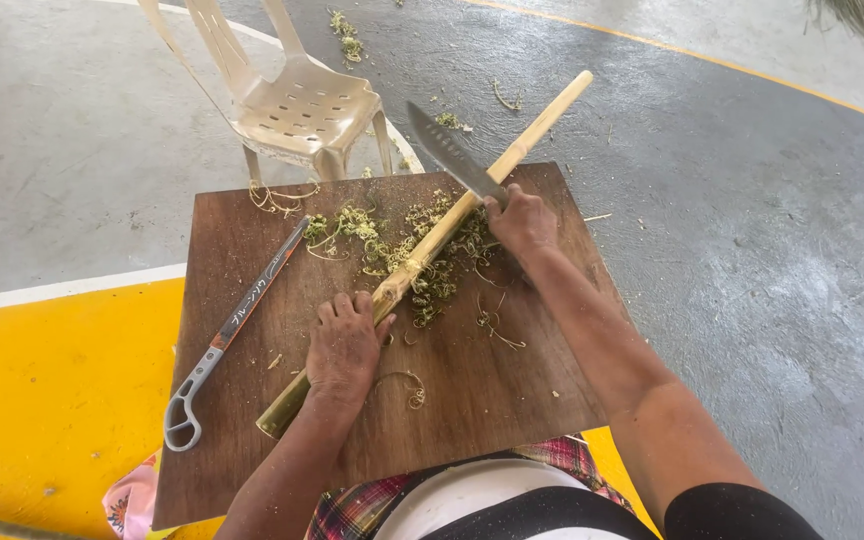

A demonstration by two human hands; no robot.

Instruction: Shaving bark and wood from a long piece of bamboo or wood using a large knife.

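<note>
A long bamboo stick [512, 155] lies slantwise across a dark wooden board [512, 390] that rests on my lap. My left hand [344, 345] presses down on the stick's near, greener part. My right hand [522, 220] grips the handle of a big knife [449, 152], whose blade lies against the stick's pale far part and points away to the upper left. Green curly shavings [377, 240] are heaped on the board around the stick's middle.
A thin grey folding saw [232, 330] lies on the board's left side. A cream plastic chair [292, 100] stands just beyond the board. More shavings [347, 35] lie scattered on the grey concrete floor. Yellow painted floor [52, 390] is to my left.
</note>
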